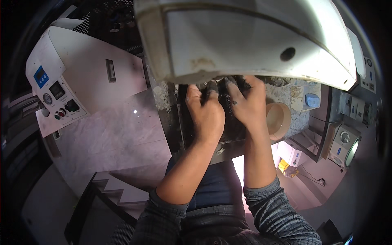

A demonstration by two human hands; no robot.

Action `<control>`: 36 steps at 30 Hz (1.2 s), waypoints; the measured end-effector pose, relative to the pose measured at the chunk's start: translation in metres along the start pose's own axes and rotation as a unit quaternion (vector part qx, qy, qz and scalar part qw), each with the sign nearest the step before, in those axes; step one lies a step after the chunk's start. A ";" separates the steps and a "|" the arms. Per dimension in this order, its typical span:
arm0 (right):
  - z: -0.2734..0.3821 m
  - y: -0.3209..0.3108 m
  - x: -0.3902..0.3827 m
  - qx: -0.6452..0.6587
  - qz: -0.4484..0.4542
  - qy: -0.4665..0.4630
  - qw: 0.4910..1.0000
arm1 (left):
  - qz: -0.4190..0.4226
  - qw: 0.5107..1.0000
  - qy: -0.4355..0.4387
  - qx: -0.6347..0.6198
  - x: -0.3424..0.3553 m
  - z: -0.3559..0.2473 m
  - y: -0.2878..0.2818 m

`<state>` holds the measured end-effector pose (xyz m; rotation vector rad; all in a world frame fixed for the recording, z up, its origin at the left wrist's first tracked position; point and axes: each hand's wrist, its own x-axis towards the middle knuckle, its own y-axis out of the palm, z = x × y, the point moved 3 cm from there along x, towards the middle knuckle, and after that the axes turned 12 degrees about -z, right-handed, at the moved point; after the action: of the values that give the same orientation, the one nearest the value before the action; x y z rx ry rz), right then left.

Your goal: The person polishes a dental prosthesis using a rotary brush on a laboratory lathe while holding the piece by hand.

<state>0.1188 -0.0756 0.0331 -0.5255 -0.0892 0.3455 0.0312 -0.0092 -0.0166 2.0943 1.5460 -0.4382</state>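
Both my hands reach under the lower edge of a large white machine housing (228,41), over a dark, wet-looking work area (226,122). My left hand (207,112) is closed, its fingers bent, with dark grime on the fingertips. Beside it, my right hand (250,100) curls its fingers inward toward the left, also smeared with grey residue. The housing and shadow hide the fingertips, so what they grip cannot be made out. Close to my right wrist stands a round tan bowl (287,118).
A blue block (312,100) sits on a small ledge at the right, past the bowl. To the left is a white cabinet (96,69) with a control panel of gauges and buttons. A small lamp-like unit (344,143) and a yellow object (283,166) are at the right.
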 end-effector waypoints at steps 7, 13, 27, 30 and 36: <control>0.002 -0.002 0.002 -0.023 0.006 -0.010 1.000 | -0.010 1.000 -0.001 -0.018 -0.014 0.000 0.000; 0.001 -0.002 0.002 -0.022 0.005 -0.048 0.999 | -0.013 0.999 0.001 -0.044 -0.011 0.000 0.000; -0.001 0.000 -0.006 -0.049 -0.004 -0.098 0.994 | 0.076 0.983 0.148 0.081 0.018 -0.005 -0.004; 0.000 -0.003 -0.014 0.007 -0.025 -0.080 0.996 | 0.098 0.987 0.108 0.063 0.015 -0.012 -0.004; -0.014 0.009 -0.014 0.027 -0.020 -0.006 0.999 | 0.116 0.967 0.181 0.137 0.035 -0.014 -0.005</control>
<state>0.1057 -0.0800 0.0169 -0.4685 -0.1014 0.3121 0.0364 0.0269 -0.0247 2.6546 1.4686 -0.2004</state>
